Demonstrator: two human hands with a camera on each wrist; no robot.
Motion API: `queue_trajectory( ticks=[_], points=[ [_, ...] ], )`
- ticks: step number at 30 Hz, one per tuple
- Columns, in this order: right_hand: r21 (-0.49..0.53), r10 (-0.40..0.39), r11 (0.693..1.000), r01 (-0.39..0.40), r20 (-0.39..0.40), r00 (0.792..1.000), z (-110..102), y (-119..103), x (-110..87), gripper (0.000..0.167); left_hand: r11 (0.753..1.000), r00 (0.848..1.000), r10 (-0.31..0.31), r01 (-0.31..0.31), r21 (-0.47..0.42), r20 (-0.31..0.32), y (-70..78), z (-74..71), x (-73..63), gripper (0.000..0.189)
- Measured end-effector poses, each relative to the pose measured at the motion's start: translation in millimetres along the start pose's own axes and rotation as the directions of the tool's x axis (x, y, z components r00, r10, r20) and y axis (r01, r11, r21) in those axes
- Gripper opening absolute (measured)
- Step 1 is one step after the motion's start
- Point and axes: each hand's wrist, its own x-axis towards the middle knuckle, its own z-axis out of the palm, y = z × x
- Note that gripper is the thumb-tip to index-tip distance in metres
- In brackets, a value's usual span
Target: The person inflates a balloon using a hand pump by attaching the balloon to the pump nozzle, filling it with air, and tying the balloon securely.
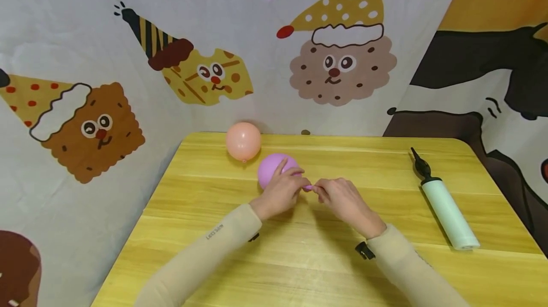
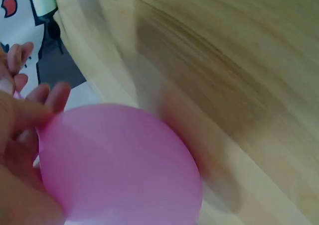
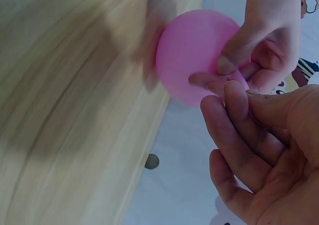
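An inflated purple-pink balloon point(image 1: 270, 170) is held close over the wooden table, its neck point(image 1: 308, 187) stretched out to the right. My left hand point(image 1: 282, 188) pinches the balloon at the base of the neck, with other fingers lying against its round side. The end of the neck is pinched between the thumb and finger of my right hand point(image 1: 342, 200). In the right wrist view, both hands meet at the neck, and the right fingers point(image 3: 234, 140) partly cover its tip. The balloon point(image 2: 124, 165) fills the lower part of the left wrist view.
A tied peach balloon point(image 1: 243, 141) rests at the table's back edge. To the right lies a pale green hand pump point(image 1: 449, 214) with a black nozzle point(image 1: 421, 166). A cartoon-printed cloth point(image 1: 265, 26) hangs behind the wooden table point(image 1: 299, 259).
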Motion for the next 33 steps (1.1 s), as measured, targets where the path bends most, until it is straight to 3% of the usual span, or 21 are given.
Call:
queue_trajectory(
  ticks=[3,6,10,15,18,23,28,33],
  points=[
    [-0.038,-0.028,0.999,0.026,-0.034,0.999,1,1,-0.7,0.018,0.999,1.0,-0.005,0.006,-0.05,0.018,-0.6,-0.6,0.8,0.016],
    [-0.081,-0.062,0.995,0.056,-0.07,0.996,1,2,-1.6,0.02,0.999,0.999,0.021,-0.02,-0.047,0.026,-2.3,-1.9,-0.1,0.019],
    [-0.13,-0.09,0.989,0.077,-0.101,0.991,1,4,-2.2,0.019,0.991,0.994,0.098,-0.093,0.099,-0.043,-11.8,-3.2,-2.2,0.021],
    [-0.126,-0.094,0.989,0.081,-0.101,0.99,-8,3,-5.4,0.016,0.942,0.974,0.194,-0.15,0.301,-0.121,-30.4,-5.9,-5.0,0.015],
    [-0.111,-0.091,0.991,0.08,-0.094,0.991,-17,2,-12.1,0.014,0.922,0.963,0.229,-0.169,0.348,-0.139,-40.1,-9.1,-7.8,0.016],
    [-0.13,-0.13,0.985,0.116,-0.109,0.985,-31,2,-27.3,0.015,0.917,0.942,0.271,-0.19,0.351,-0.197,-53.8,-16.9,-13.0,0.016],
    [-0.21,-0.236,0.957,0.198,-0.172,0.957,-41,1,-42.1,0.019,0.924,0.916,0.285,-0.185,0.333,-0.281,-66.0,-23.0,-16.4,0.016],
    [-0.316,-0.374,0.904,0.288,-0.258,0.891,-50,2,-52.0,0.036,0.926,0.898,0.315,-0.22,0.306,-0.307,-68.4,-23.3,-16.8,0.018]
  ],
)
